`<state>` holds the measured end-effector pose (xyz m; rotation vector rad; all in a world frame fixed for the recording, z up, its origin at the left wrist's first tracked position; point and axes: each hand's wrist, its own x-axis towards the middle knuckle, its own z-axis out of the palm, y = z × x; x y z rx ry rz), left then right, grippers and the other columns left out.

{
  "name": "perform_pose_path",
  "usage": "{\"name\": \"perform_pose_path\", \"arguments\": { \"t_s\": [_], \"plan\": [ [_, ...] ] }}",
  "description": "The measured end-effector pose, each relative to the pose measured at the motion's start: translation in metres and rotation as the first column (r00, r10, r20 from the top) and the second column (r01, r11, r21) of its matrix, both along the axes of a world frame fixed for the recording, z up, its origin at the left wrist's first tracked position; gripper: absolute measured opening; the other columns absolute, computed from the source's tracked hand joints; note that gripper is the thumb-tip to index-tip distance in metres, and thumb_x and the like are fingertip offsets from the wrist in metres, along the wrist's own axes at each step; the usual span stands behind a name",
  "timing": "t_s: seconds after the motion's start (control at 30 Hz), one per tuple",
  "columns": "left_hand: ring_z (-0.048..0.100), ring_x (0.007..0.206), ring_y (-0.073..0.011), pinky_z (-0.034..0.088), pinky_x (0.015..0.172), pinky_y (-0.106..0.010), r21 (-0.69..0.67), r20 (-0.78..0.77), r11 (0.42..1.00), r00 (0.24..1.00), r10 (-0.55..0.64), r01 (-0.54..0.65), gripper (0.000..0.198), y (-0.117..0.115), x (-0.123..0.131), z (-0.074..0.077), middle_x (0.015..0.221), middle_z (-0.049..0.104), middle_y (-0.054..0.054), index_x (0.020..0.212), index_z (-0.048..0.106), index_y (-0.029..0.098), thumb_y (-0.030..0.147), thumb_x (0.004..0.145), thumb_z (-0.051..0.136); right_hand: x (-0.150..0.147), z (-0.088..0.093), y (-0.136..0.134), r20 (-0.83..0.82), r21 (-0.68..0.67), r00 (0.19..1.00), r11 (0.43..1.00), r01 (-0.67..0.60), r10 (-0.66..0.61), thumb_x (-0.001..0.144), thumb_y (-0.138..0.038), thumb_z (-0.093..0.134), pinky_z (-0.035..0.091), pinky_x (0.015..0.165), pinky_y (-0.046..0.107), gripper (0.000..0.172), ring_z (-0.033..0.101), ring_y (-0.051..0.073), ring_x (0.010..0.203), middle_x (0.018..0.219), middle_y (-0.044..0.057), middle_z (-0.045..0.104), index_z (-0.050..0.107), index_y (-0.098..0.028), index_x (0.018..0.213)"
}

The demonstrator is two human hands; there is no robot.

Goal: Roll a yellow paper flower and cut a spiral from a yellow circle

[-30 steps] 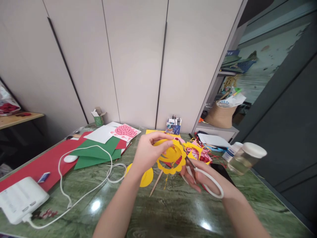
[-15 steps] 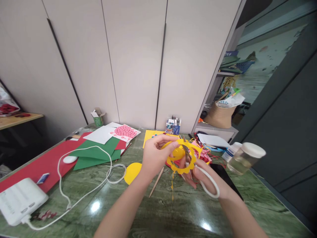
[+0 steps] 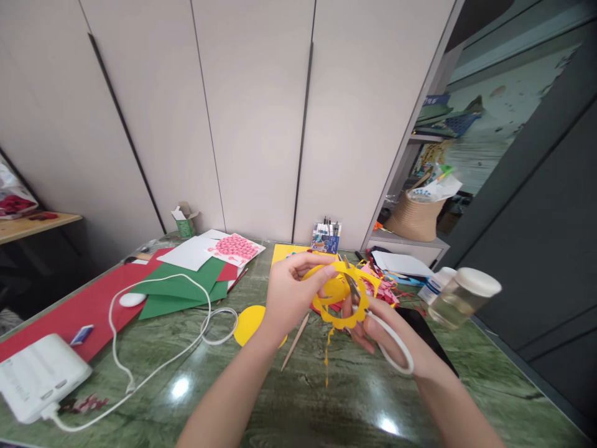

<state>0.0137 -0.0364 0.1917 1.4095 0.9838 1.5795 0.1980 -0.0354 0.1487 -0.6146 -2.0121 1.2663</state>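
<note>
A yellow paper ring [image 3: 344, 322] with a scalloped outer edge is held up above the table, pinched between the thumb and fingers of my left hand [image 3: 295, 292]. My right hand [image 3: 380, 326] is closed around scissors [image 3: 390, 333] with white loop handles. Their metal blades point upward inside the ring and cross its far edge. From the ring's lower edge hangs a thin yellow paper strip [image 3: 327, 358]. A yellow paper circle [image 3: 249, 323] lies on the table beside my left forearm, and a pointed wooden stick [image 3: 295, 342] lies to its right.
Red paper [image 3: 100, 311], green paper [image 3: 180, 292] and a white power bank [image 3: 41, 376] with a looped cable lie left. Pink and red paper scraps [image 3: 385, 289], a black flat object [image 3: 426, 336] and a lidded clear jar [image 3: 459, 305] are right. A pen box [image 3: 325, 236] stands behind.
The hanging yellow strip reaches slightly lower and has swung a little right. My right hand's lower fingers have shifted slightly, while my left hand stays nearly in place.
</note>
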Motion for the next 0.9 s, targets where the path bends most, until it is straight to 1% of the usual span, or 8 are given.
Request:
{"name": "perform_pose_path", "arguments": {
  "t_s": [0.2, 0.33, 0.43, 0.53, 0.63, 0.77, 0.9],
  "plan": [
    [0.052, 0.045, -0.006, 0.046, 0.045, -0.019, 0.004, -0.015, 1.0, 1.0, -0.024, 0.024, 0.012, -0.001, -0.005, 0.001, 0.07, 0.069, -0.001, 0.08, 0.07, 0.018, 0.024, 0.069, 0.067, 0.001, 0.002, -0.001, 0.009, -0.025, 1.0, 1.0, -0.007, 0.007, 0.086, -0.059, 0.041, 0.026, 0.044, 0.022, 0.041, 0.031, 0.008, 0.048, 0.058, -0.006, 0.037, 0.046, -0.018, 0.087],
    [0.052, 0.045, -0.0059, 0.047, 0.045, -0.02, -0.008, -0.046, 0.999, 0.998, -0.046, 0.045, 0.013, -0.002, -0.009, 0.003, 0.072, 0.07, -0.001, 0.081, 0.07, 0.02, 0.024, 0.07, 0.067, 0.002, 0.004, -0.004, 0.009, -0.065, 1.0, 0.998, -0.026, 0.026, 0.086, -0.059, 0.043, 0.024, 0.044, 0.021, 0.041, 0.03, 0.007, 0.047, 0.06, -0.005, 0.038, 0.047, -0.018, 0.088],
    [0.053, 0.045, -0.0053, 0.047, 0.044, -0.019, -0.015, -0.045, 0.996, 0.995, -0.085, 0.084, 0.013, -0.002, -0.013, 0.006, 0.075, 0.071, 0.0, 0.082, 0.07, 0.022, 0.023, 0.069, 0.068, 0.002, 0.006, -0.005, 0.011, -0.084, 0.999, 0.996, -0.029, 0.03, 0.084, -0.06, 0.045, 0.024, 0.043, 0.021, 0.043, 0.029, 0.007, 0.047, 0.06, -0.005, 0.038, 0.046, -0.017, 0.082],
    [0.055, 0.047, -0.0056, 0.048, 0.045, -0.018, -0.023, -0.038, 0.994, 0.993, -0.109, 0.108, 0.013, -0.001, -0.018, 0.009, 0.075, 0.071, 0.0, 0.079, 0.069, 0.02, 0.022, 0.067, 0.07, 0.001, 0.007, -0.005, 0.009, -0.106, 0.999, 0.994, -0.04, 0.041, 0.083, -0.06, 0.046, 0.024, 0.043, 0.02, 0.043, 0.028, 0.007, 0.047, 0.059, -0.006, 0.036, 0.045, -0.018, 0.079],
    [0.057, 0.047, -0.0066, 0.049, 0.046, -0.018, -0.038, -0.047, 0.993, 0.992, -0.115, 0.113, 0.014, -0.001, -0.023, 0.01, 0.073, 0.071, -0.001, 0.077, 0.067, 0.018, 0.024, 0.065, 0.072, 0.0, 0.008, -0.005, 0.011, -0.123, 0.998, 0.991, -0.055, 0.056, 0.083, -0.06, 0.047, 0.022, 0.042, 0.02, 0.042, 0.027, 0.006, 0.047, 0.06, -0.006, 0.035, 0.045, -0.018, 0.079],
    [0.059, 0.048, -0.007, 0.049, 0.048, -0.019, -0.048, -0.062, 0.992, 0.991, -0.117, 0.114, 0.015, 0.0, -0.029, 0.009, 0.071, 0.07, -0.001, 0.078, 0.067, 0.018, 0.025, 0.066, 0.072, 0.0, 0.009, -0.004, 0.045, -0.136, 0.997, 0.989, -0.052, 0.059, 0.083, -0.059, 0.048, 0.021, 0.042, 0.021, 0.041, 0.026, 0.006, 0.048, 0.061, -0.005, 0.035, 0.044, -0.018, 0.079],
    [0.058, 0.047, -0.0066, 0.047, 0.048, -0.018, -0.044, -0.079, 0.995, 0.993, -0.093, 0.089, 0.013, 0.0, -0.033, 0.01, 0.065, 0.068, 0.0, 0.076, 0.067, 0.019, 0.024, 0.065, 0.073, 0.002, 0.01, -0.003, 0.089, -0.145, 0.995, 0.989, -0.039, 0.052, 0.082, -0.059, 0.049, 0.02, 0.042, 0.021, 0.042, 0.026, 0.007, 0.048, 0.06, -0.005, 0.035, 0.045, -0.017, 0.08]
  ]
}}
